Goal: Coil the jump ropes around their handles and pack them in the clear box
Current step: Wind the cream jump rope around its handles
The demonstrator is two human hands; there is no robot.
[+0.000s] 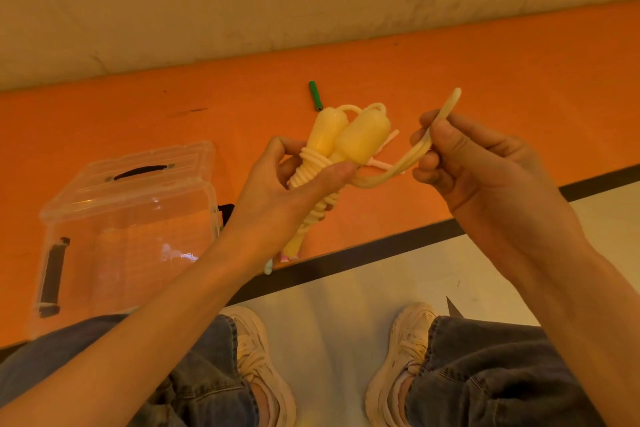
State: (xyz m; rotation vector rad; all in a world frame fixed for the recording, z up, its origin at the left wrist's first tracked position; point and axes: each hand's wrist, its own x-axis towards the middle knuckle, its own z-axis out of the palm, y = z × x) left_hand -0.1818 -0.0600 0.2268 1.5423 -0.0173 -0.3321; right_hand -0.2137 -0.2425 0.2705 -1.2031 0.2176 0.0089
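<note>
Hands apart above the orange bench (485,80): left hand (287,191) grips the yellow handles (346,139), rope wound round them. Right hand (485,163) pinches the loose rope loop (398,168); clear box (131,218) sits left.

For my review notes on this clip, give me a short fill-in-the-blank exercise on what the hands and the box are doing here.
1. The left hand grips the two yellow ____ with rope coiled around them.
2. The right hand pinches the loose end of the ____.
3. The clear box sits on the orange surface with its lid ____.

Missing words: handles; rope; closed
</note>
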